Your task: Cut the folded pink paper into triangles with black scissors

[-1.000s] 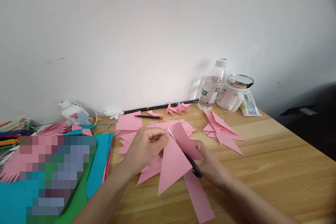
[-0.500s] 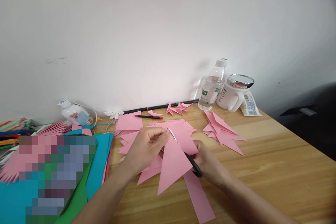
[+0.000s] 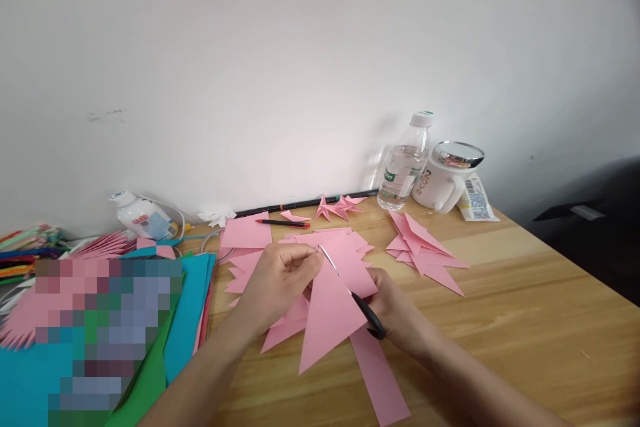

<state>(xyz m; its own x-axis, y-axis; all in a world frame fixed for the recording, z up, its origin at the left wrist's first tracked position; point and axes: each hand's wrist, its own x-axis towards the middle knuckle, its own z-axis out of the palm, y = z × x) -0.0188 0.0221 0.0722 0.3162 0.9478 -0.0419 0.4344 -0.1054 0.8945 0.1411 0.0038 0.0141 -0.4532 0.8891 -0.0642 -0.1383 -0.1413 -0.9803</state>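
Note:
My left hand pinches the upper edge of a pink sheet of paper between thumb and fingers. In my right hand is a pair of scissors with black handles, its blades lying along a cut in the sheet. The paper is split there: a pointed triangular flap hangs toward me, and the other part lies behind the blades. My right fingers are partly hidden behind the paper. Beneath both hands lie several pink cut pieces and a long pink strip.
More pink triangles lie to the right. A water bottle and a white mug stand by the wall. At the back are a red-black pen and folded pink stars. Coloured paper fills the left side, near a white bottle.
Almost nothing differs. The hanging flap's lower tip has shifted very slightly down and left; both hands and the scissors keep nearly the same place.

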